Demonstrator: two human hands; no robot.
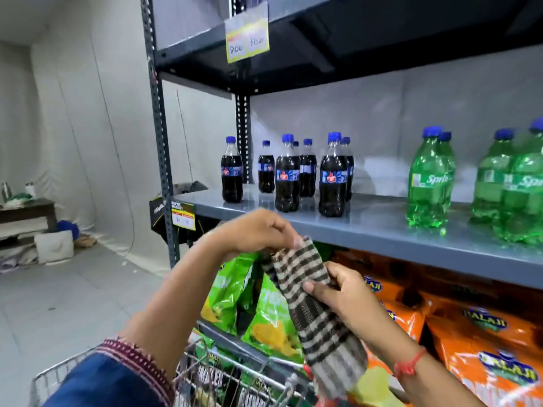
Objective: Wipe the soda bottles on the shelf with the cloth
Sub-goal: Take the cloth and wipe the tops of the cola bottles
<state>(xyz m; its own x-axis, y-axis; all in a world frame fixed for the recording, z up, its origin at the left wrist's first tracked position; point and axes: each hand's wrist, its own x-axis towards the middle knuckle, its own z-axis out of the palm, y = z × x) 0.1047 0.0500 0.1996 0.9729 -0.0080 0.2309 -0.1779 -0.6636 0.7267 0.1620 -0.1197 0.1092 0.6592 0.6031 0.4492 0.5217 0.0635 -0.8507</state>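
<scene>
Gripping: left hand pinches the striped cloth at its top edge; right hand clamps its middle.
Cloth: hangs near, below the shelf edge.
Cola bottles: upright, far left on the shelf.
Green bottles: upright, right, apart from both hands.

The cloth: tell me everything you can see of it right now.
The cloth is a woven-looking rag, beige with dark brown stripes, hanging long and partly folded in front of the shelf, below the bottles. The left hand pinches its top corner; the right hand grips it mid-length with thumb on top. Its lower end dangles over the wire basket. It touches no bottle.
</scene>
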